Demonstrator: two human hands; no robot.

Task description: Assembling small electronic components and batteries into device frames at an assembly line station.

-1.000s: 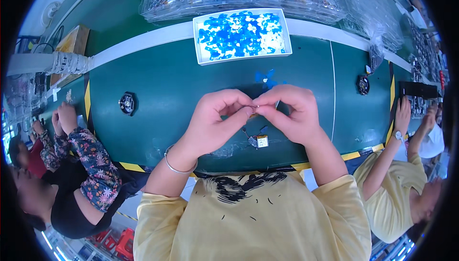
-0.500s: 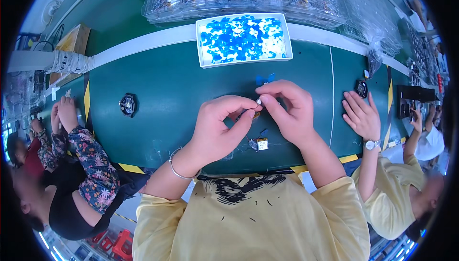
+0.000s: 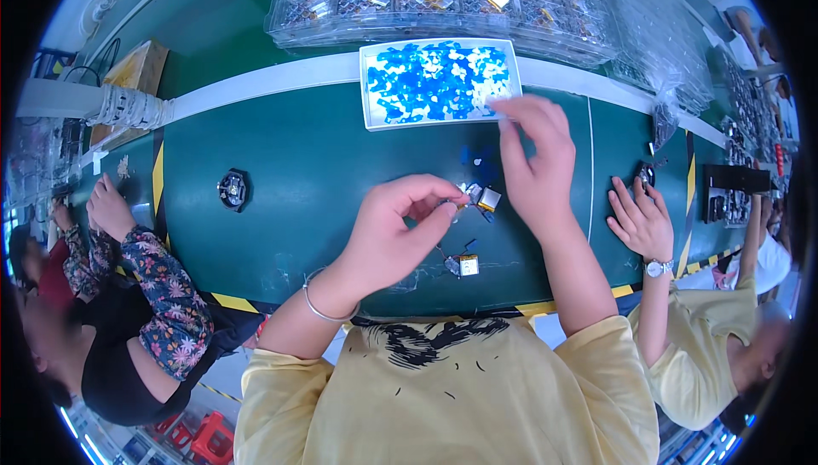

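Green surface (image 3: 298, 248) spans the room's workplace, with a round black device (image 3: 233, 189) at left. Next, the left hand (image 3: 388, 231) has thumb and forefinger pinched nearly together on one end of a wired assembly (image 3: 488, 199) mid-surface. It looks light, with fragile, floppy wires; its stiffer battery edges seem the safest hold. Beyond sits a white tray (image 3: 417, 125) of blue pieces; nearer lies a similar assembly (image 3: 464, 265). Rightward, the right hand (image 3: 541, 154) overlaps the tray's corner, fingers curled, tips parted, nothing visible between. Farther right rests a co-worker's hand (image 3: 648, 222).
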